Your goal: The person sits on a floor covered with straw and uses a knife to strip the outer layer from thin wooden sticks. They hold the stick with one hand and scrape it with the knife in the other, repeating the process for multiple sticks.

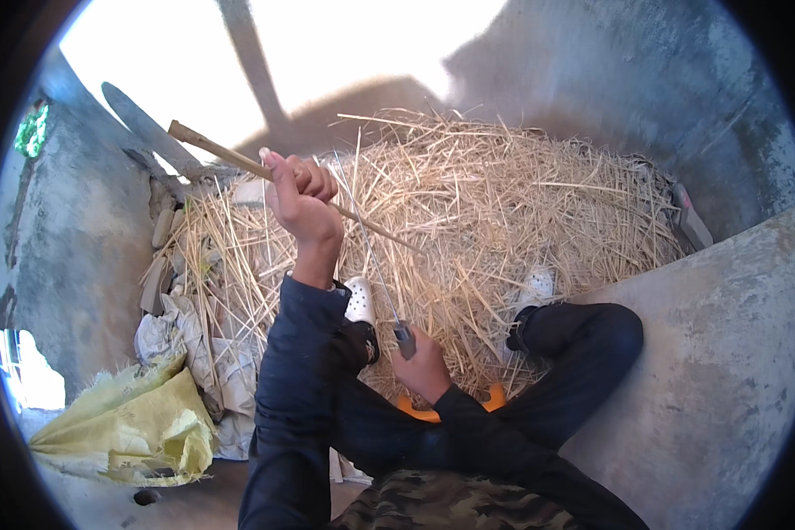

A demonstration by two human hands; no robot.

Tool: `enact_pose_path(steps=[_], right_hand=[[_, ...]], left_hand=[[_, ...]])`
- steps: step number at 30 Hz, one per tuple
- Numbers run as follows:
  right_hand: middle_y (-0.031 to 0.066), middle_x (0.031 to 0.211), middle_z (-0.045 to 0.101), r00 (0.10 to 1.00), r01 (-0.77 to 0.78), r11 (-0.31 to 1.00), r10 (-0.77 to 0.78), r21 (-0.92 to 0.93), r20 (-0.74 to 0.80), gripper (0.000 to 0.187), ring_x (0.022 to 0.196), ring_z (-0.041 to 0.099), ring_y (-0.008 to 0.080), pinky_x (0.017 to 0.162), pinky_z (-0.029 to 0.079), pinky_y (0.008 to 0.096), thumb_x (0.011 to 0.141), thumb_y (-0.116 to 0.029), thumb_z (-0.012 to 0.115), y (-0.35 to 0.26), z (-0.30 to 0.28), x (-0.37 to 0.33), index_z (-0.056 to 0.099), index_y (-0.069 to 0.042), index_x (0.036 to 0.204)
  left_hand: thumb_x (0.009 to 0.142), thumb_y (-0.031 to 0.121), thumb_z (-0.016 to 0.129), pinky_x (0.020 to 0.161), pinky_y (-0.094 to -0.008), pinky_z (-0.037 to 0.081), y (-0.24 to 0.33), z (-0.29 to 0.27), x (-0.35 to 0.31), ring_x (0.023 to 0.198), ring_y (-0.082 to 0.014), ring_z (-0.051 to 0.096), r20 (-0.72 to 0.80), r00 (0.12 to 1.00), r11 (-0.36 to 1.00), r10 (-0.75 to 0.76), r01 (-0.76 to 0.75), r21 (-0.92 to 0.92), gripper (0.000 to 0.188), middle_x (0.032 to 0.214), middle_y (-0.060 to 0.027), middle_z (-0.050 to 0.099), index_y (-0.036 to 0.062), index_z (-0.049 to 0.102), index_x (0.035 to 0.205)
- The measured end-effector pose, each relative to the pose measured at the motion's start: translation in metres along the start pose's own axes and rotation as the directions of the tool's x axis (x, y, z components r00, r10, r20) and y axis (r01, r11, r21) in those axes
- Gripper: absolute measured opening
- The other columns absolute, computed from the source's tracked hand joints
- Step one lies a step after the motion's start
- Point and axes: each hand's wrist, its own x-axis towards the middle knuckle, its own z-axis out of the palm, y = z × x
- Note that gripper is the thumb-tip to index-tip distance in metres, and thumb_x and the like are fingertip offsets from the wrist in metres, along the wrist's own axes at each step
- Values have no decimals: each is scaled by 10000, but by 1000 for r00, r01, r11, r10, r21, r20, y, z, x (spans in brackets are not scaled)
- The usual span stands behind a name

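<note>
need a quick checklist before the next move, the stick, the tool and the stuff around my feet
1. Left hand closed around the stick: ok, fingers wrap it partway along.
2. Right hand on the tool: ok, it grips the dark handle.
3. Tool's long thin part clear of the left hand: cannot tell; it passes close beside it in this view, and depth is unclear.
4. Tool touching the stick: cannot tell; they cross in the picture.
5. Ground around the white shoes free of loose straw: not ok, straw lies around them.
6. Yellow sack away from both hands: ok, off to the left.
</note>
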Motion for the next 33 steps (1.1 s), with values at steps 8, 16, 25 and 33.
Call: enact_pose_path(steps=[8, 16, 25, 33], right_hand=[[261, 771, 615, 999, 21, 1000, -20, 4, -36, 325, 740, 627, 418, 653, 492, 441, 739, -133, 590, 3, -1, -1, 559, 28, 1020], [251, 736, 598, 994, -67, 997, 63, 37, 88, 318, 707, 613, 416, 636, 478, 414, 730, -140, 595, 0, -13, -14, 550, 32, 994], [251, 743, 590, 989, -128, 992, 128, -14, 75, 335, 706, 609, 410, 632, 474, 410, 732, -130, 596, 30, -11, -18, 556, 20, 1028], [214, 704, 579, 985, -135, 988, 142, -77, 99, 302, 663, 602, 376, 622, 473, 388, 748, -134, 590, 28, -31, -35, 565, 19, 1008]], left_hand=[[983, 457, 395, 408, -251, 148, -2, 7, 0, 434, -74, 158, -2, 999, 999, 33, -33, 34, 548, 497, 45, 201, 160, 212, 560], [975, 471, 406, 399, -252, 135, -2, 5, 0, 420, -75, 166, -15, 999, 998, 31, -31, 51, 553, 488, 45, 201, 169, 214, 554], [977, 459, 411, 397, -251, 130, -3, 6, 3, 418, -70, 159, -54, 998, 997, 37, -33, 72, 546, 489, 54, 195, 174, 215, 555], [965, 472, 437, 393, -246, 128, -3, 4, 4, 418, -65, 164, -77, 995, 996, 61, -55, 75, 547, 492, 54, 198, 175, 221, 559]])
